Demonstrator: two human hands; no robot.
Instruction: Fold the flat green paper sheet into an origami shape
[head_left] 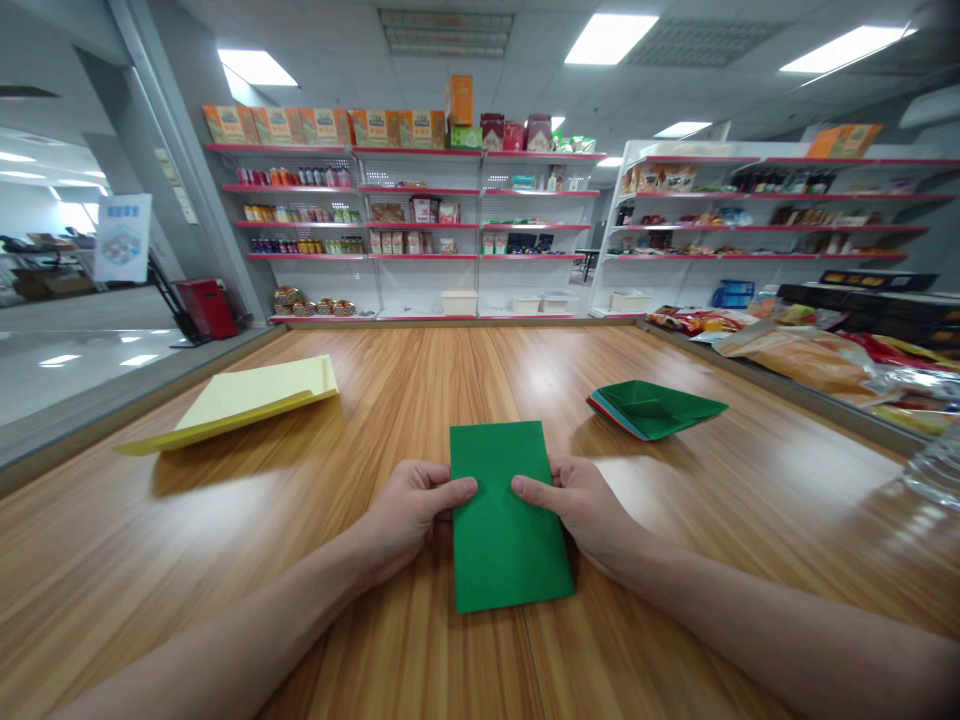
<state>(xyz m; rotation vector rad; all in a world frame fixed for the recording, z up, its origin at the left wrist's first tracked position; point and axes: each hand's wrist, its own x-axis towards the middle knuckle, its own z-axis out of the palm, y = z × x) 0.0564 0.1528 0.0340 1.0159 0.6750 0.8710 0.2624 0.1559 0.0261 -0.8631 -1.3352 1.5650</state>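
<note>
Between my two hands is a green folded paper (506, 560), an upright rectangle held just over the wooden table (360, 620). My left hand (412, 510) pinches its left edge, thumb on the front face and fingers behind. On the right edge my right hand (589, 505) grips in the same way, thumb flat on the paper. The fingers behind the sheet are mostly hidden. Further back to the right lies a stack of folded papers (660, 408), green on top with red and blue layers beneath. A yellow paper pad (255, 395) rests at the left.
Packaged snacks (810, 360) are heaped past the table's right rim. A clear plastic object (937, 470) sits at the right edge. Stocked shelves (420, 190) stand beyond the table. A red box (210, 308) is on the floor to the left.
</note>
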